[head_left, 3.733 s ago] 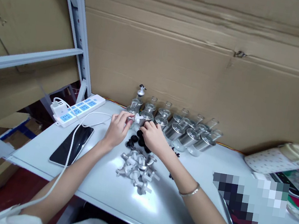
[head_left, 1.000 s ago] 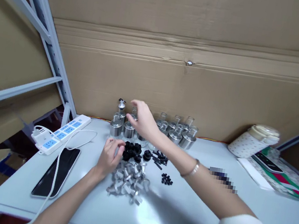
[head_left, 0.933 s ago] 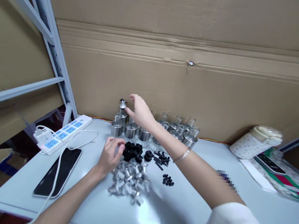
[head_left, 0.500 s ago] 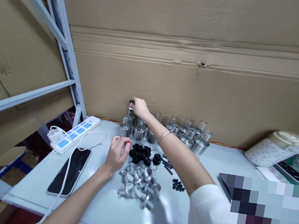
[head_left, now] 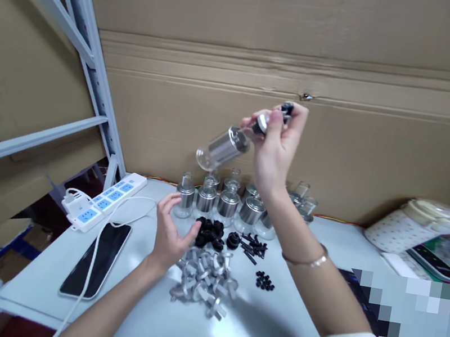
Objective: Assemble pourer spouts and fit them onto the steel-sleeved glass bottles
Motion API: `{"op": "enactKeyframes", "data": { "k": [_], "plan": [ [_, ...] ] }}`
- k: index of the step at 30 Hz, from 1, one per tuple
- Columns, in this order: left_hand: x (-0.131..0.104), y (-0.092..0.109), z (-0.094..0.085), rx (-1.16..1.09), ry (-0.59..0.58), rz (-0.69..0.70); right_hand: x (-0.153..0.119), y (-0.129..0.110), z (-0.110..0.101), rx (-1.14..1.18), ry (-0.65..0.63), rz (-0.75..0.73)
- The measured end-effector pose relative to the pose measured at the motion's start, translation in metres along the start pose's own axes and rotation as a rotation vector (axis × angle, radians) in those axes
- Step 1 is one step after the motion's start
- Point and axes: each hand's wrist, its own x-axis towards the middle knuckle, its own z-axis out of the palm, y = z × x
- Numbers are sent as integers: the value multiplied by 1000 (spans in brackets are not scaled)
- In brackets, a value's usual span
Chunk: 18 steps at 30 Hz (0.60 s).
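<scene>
My right hand (head_left: pixel 275 148) grips a glass bottle (head_left: pixel 228 145) by its capped neck, up in front of the cardboard. The bottle tilts, its base pointing down to the left; a metal sleeve shows around its body and a black-and-silver stopper (head_left: pixel 262 123) at its neck. Over the table my left hand (head_left: pixel 172 231) is open, thumb and fingers apart, beside a pile of black round parts (head_left: pixel 209 233). Several similar glass bottles (head_left: pixel 228 200) stand behind it. Silver metal pieces (head_left: pixel 204 282) lie in a heap in front of the black parts.
Thin black sticks (head_left: pixel 254 247) and small black beads (head_left: pixel 265 281) lie right of the heap. On the left are a phone (head_left: pixel 94 262), a white cable and a power strip (head_left: pixel 111 202). A spotted white container (head_left: pixel 412 226) leans at the far right. Cardboard (head_left: pixel 173 115) walls the back.
My right hand has lifted the bottle from the back left of the group and carried it up and right, tilting it. My left hand's fingers have spread apart.
</scene>
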Motion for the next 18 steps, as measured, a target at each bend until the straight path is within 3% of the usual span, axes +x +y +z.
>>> {"op": "enactKeyframes", "data": {
  "k": [4,7,9,14,18],
  "plan": [
    [-2,16,-2,-67,-153,-26,-53,-36,-10,159,-8,221],
    [-5,25,-3,-146,-390,-138,-86,-41,-15,236,-36,417],
    [-7,29,-3,-171,-467,-212,-101,-38,-16,245,5,459],
    [-16,32,4,-63,-396,-193,-117,-32,-12,6,235,481],
    [-20,28,8,4,-344,-142,-122,-33,-9,-88,333,533]
  ]
}}
